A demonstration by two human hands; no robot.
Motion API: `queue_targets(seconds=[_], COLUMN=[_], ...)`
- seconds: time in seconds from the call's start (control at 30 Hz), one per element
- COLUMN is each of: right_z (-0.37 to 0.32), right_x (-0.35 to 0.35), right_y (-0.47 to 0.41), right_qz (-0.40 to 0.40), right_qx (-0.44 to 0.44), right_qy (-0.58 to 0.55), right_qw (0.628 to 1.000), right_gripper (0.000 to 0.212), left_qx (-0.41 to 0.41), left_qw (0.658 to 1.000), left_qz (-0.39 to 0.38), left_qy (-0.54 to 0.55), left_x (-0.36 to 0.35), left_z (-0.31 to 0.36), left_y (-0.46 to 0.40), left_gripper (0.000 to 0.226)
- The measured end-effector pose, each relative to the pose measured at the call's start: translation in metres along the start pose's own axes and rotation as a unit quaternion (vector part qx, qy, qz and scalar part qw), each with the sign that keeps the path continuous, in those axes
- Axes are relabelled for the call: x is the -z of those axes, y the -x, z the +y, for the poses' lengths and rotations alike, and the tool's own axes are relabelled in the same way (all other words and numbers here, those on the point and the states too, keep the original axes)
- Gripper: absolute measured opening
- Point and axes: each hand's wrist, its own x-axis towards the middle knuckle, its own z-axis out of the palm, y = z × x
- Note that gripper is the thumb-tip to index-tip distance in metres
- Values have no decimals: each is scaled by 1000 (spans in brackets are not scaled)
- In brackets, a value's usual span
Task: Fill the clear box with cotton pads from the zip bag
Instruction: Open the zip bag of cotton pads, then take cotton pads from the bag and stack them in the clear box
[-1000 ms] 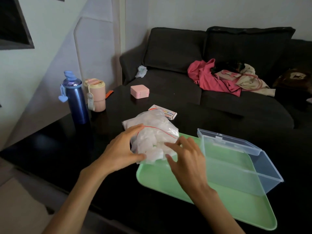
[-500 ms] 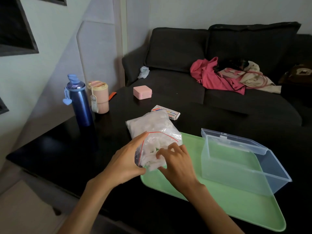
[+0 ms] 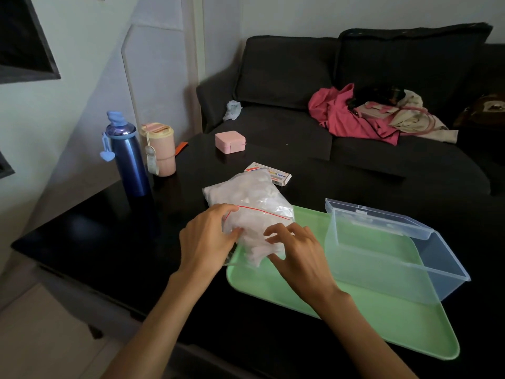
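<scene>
Hands have both closed in on the zip bag's near end since a second ago; from my end it reads as working the seal open.

Left to right: left hand (image 3: 203, 239) pinches the near left corner of the zip bag (image 3: 251, 203), thumb and fingers curled onto the plastic by the red zip line. A second ago it lay flatter across the bag's side. Right hand (image 3: 296, 253) has slid in from the bag's right edge and now grips the near end, fingers curled into the plastic. Whether the seal is parted, I can't tell.

Cotton pads (image 3: 246, 192) are all inside the bag, which lies half on the tabletop (image 3: 82, 242), half on the green tray (image 3: 382, 332). Clear box (image 3: 382, 258) sits on the tray just right of the hands, lid up, nothing in it. My read: filling not started, bag opening in progress.

Writing: small printed carton (image 3: 269, 173) behind the bag has coloured marks, text too small to read. No other labels legible.
</scene>
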Motion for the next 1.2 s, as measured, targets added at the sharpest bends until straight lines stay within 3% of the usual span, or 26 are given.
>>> queue_targets(seconds=[0.33, 0.4, 0.47, 0.53, 0.63, 0.73, 0.8, 0.83, 0.93, 1.03, 1.2], right_z=[-2, -3, -1, 3, 12, 20, 23, 24, 28, 34, 31], right_x=[4, 11, 23, 38, 57, 71, 75, 77, 81, 82, 76], right_y=[-2, -5, -9, -14, -17, -14, -12, -11, -10, -6, -9], right_qz=[-70, -82, -79, -76, -64, -72, -64, -62, -56, -25, 17], right_qx=[65, 49, -23, -131, -276, -361, -373, -368, -341, -344, -378], right_qy=[20, -34, -149, -305, -540, -671, -704, -710, -694, -658, -574], right_qw=[995, 995, 985, 940, 792, 643, 601, 597, 632, 670, 727], right_gripper=[31, 25, 22, 18, 17, 25, 29, 30, 36, 24, 21], left_qx=[16, 8, 2, -6, -35, -64, -32, -9, 16, -9, -99], left_qw=[999, 1000, 1000, 1000, 998, 982, 956, 943, 927, 934, 974], left_qz=[27, 22, 13, -10, -54, -39, -44, -79, -195, -186, -134], left_qy=[-20, -18, -15, -11, 22, 173, 287, 322, 318, 306, 150], left_x=[-2, -1, 2, 6, 15, 23, 27, 26, 11, -8, -30], left_z=[6, 5, 4, 3, 4, 21, 44, 56, 81, 93, 106], left_y=[-2, -3, -4, -4, -6, -8, -6, -6, 0, 7, 10], left_gripper=[24, 23, 24, 26, 27, 21, 11, 6, 27, 29, 29])
